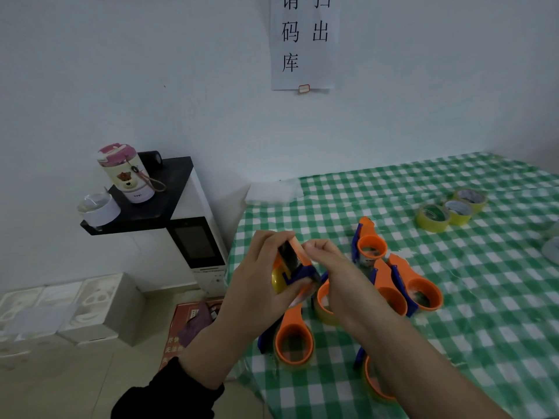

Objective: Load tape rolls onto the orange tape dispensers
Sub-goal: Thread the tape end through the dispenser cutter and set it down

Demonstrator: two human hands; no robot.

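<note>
Hands meet in the air above the near left corner of a table covered in green-and-white checked cloth [472,300]. The left hand [260,267] wraps its fingers round an orange-and-blue plastic tape dispenser [299,272] and holds it off the table, with a yellowish clear tape roll [276,282] seated in it. The right hand [328,263] has its fingers curled, and its fingertips [311,246] pinch at the top edge of that held dispenser. What lies between them is too small to tell.

Other orange dispensers [370,244] lie on the cloth below and just beside the hands. Two of them are side by side to the right, one is at the near edge under the left wrist, and one is partly hidden by the right forearm.

Three loose yellowish tape rolls [458,211] sit touching one another towards the far right of the table, well apart from the hands.

To the left of the table stands a white machine with a dark screen [196,246]. On its black top [163,198] stands a pink-lidded white bottle [133,179]. A white paper sign with black characters [302,49] hangs on the wall.
</note>
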